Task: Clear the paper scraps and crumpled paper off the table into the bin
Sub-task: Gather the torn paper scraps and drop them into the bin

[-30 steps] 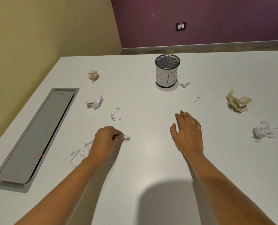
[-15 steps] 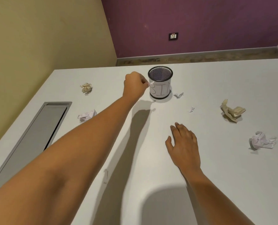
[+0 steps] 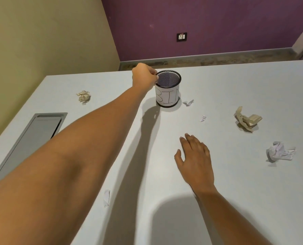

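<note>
A black mesh bin [image 3: 167,96] with a white "BIN" label stands at the far middle of the white table [image 3: 235,191]. My left hand [image 3: 143,78] is stretched out to the bin's left rim with its fingers pinched together; whatever they pinch is hidden. My right hand [image 3: 195,160] lies flat and open on the table, holding nothing. A tan crumpled paper [image 3: 83,96] sits left of the bin, another tan one [image 3: 247,119] lies to the right, and a white crumpled paper [image 3: 280,152] lies beyond that. Small white scraps lie beside the bin [image 3: 188,102], further right [image 3: 202,118] and under my left forearm [image 3: 106,197].
A grey cable hatch [image 3: 34,138] is set into the table along its left side. My left arm crosses the table's left half and hides what lies beneath it. Yellow and purple walls meet behind the table's far edge.
My left hand pinched a small white scrap near the front of the table, then carried it away from me to the bin's rim. My right hand has stayed flat on the table.
</note>
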